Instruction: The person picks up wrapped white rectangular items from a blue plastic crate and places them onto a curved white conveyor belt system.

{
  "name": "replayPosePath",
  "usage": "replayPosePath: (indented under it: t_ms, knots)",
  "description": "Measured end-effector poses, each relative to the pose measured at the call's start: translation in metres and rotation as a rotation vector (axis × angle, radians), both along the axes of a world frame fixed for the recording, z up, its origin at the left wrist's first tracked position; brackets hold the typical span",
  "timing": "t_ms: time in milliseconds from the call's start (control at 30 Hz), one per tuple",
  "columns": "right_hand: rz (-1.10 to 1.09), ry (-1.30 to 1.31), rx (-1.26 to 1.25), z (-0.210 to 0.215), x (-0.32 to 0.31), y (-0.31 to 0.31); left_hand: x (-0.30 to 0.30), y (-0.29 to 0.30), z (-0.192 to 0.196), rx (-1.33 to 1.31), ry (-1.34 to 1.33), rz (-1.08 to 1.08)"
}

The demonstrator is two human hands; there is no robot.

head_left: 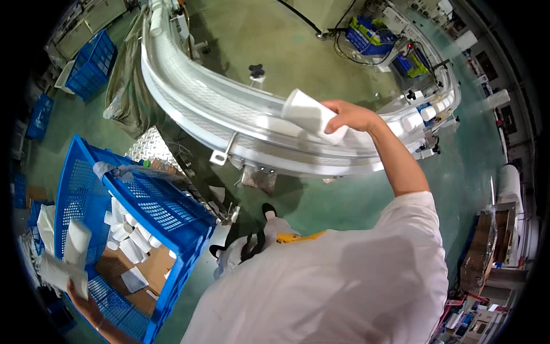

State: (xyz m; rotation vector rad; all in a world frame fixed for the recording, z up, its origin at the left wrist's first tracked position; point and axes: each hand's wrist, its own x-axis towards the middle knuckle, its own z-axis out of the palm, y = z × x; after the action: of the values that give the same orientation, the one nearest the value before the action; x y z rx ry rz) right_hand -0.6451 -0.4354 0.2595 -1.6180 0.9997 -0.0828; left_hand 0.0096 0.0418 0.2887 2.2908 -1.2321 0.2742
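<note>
My right hand grips the near end of a smooth white cylinder, thumb on one side and fingers on the other. It is held tilted over the curved conveyor. At the lower left, my left hand is closed on a white cylinder by the outer side of a blue plastic crate. A second white cylinder stands against the first; whether my hand also holds it I cannot tell. Several white cylinders lie loosely in the crate on brown cardboard.
More white cylinders rest on the conveyor's right stretch. A metal bracket sticks out from its near rail. Another blue crate stands at the far left, beside a draped cloth. Cardboard leans at the right.
</note>
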Motion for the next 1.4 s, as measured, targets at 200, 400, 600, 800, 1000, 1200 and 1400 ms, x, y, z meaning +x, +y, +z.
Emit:
replayPosePath:
  t_ms: [200, 400, 600, 800, 1000, 1200, 1400]
  knots:
    - [-0.141, 0.188, 0.396, -0.054, -0.089, -0.027, -0.158, -0.247, 0.001, 0.043, 0.061, -0.605]
    - [0.276, 0.656, 0.077, -0.048, -0.053, -0.026, -0.368, -0.440, 0.012, 0.387, 0.572, -0.921]
    - [0.135, 0.427, -0.299, -0.074, -0.081, -0.004, -0.338, -0.498, -0.043, 0.893, 0.779, -0.690]
    - [-0.082, 0.087, -0.205, -0.051, -0.066, 0.001, -0.294, -0.490, -0.011, 0.422, 0.254, -0.721]
    - [-0.126, -0.407, -0.084, 0.018, 0.016, 0.032, -0.342, -0.403, 0.038, 0.729, 0.762, -0.997]
    - [0.199, -0.546, -0.021, 0.037, 0.096, 0.095, -0.355, -0.317, 0.044, 0.735, 0.705, -1.030]
    - [0.239, -0.572, 0.089, 0.024, 0.175, 0.152, -0.249, -0.207, 0.047, 0.374, 0.899, -0.990]
